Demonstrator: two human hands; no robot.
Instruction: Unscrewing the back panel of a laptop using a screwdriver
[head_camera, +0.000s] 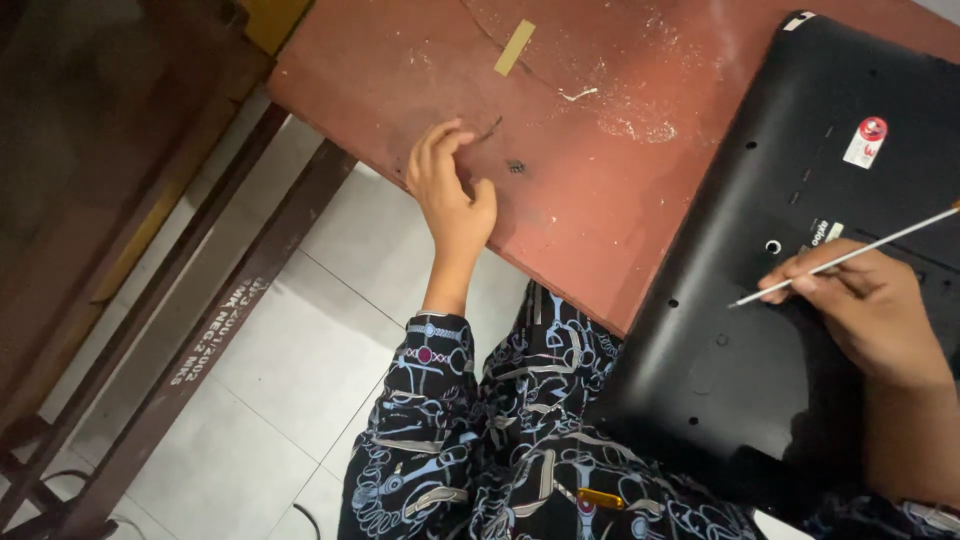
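A strip of tan tape (515, 47) lies on the scuffed red table (590, 200), near white dust (640, 125). Dark wooden rails (190, 330) cross the white tiled floor (290, 380), beside a brown bench (90, 150).

Two hands, one thin screwdriver (845, 258), one black monitor back (790, 250), one tape strip (515, 47), one red table (600, 190).

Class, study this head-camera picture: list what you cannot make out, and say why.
- Head view: small dark bits on the red table by the left hand: too small to identify.
- Thin tool's far end: cut off by the right edge.
- Black laptop base: partly behind the right hand.
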